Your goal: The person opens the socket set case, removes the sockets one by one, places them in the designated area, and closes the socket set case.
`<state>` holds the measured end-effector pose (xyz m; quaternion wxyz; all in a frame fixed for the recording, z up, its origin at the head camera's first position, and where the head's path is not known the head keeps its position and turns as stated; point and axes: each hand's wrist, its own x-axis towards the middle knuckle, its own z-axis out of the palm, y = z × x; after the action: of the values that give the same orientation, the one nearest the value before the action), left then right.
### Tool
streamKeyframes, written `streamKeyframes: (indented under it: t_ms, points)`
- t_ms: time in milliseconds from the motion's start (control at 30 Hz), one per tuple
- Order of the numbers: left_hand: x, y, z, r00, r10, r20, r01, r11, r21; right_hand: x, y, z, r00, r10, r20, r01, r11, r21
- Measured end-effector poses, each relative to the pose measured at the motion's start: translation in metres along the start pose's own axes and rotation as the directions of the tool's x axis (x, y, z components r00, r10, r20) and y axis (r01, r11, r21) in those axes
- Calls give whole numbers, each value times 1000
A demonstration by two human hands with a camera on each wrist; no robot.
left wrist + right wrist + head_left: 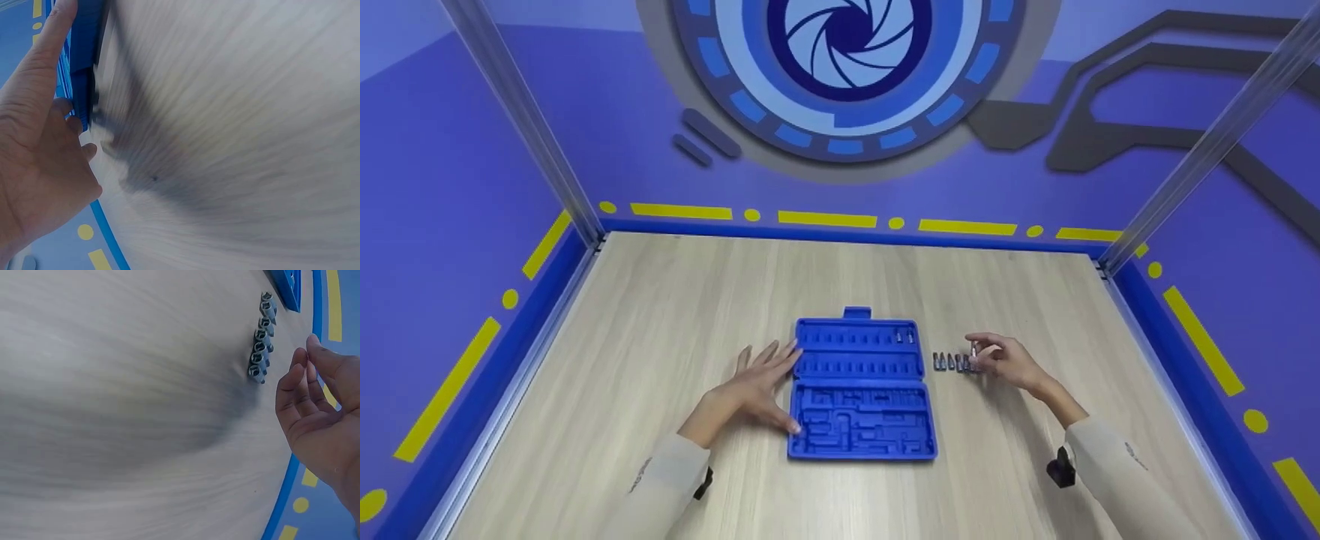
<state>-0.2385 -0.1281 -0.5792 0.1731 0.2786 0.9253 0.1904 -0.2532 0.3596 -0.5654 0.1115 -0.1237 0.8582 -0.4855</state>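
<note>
The right hand (1011,364) pinches a small silver bit (973,349) near the right end of a row of bits (951,363) on the table (697,285). Left of the row lies an open blue case (859,352), with two bits (899,337) in its far right corner. The left hand (757,386) is spread, touching the case's left side.

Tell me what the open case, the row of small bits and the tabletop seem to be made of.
Case: probably hard plastic, fairly matte; uniform blue with moulded recesses.
Row of small bits: metal, likely steel; silvery-grey with bright glints.
Tabletop: wood or wood-look laminate, satin; pale streaky grain, but the pictures don't settle which.
</note>
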Motion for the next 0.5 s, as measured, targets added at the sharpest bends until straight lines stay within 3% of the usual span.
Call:
streamKeyframes:
  t_ms: [333,500]
  points:
    - [-1,3,-1,1000,0,-5,0,1000,-1,-20,30,-14,996,80,-39,-83,994,-77]
    - [-2,2,-1,1000,7,-7,-8,1000,-20,-24,38,-10,995,67,-80,-76,990,-117]
